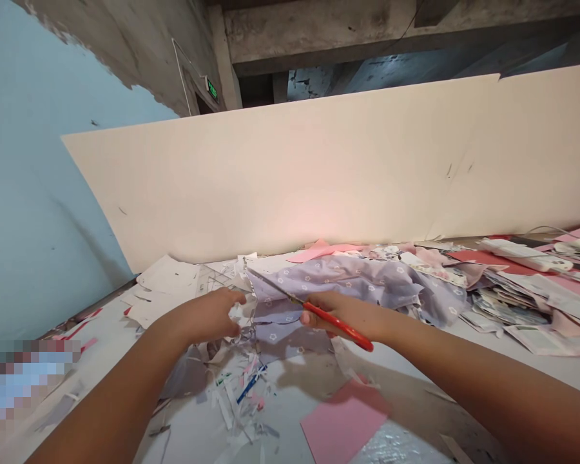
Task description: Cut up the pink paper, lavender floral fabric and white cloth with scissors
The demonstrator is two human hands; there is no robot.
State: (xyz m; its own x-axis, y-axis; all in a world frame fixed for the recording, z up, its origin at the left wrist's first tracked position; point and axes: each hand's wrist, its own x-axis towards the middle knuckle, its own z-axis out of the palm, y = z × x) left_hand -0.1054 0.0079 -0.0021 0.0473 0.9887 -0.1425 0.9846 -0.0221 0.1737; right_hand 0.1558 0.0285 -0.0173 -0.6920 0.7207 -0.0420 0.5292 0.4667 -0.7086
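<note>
Red-handled scissors are gripped in my right hand. One blade points up and left across a lilac fabric with small flower prints; a second dark line on the cloth below may be the other blade. The fabric lies crumpled beneath and behind my right hand. At the cloth's left edge, my left hand has its thumb and fingers apart around white scraps. Whether it touches them I cannot tell. Thin paper and plastic trimmings lie in front of the cloth.
A pink sheet lies near the front. Stacked packets and papers and a white power strip are at right. White paper pieces lie at back left. A tall pale board stands behind the table, beside a blue wall.
</note>
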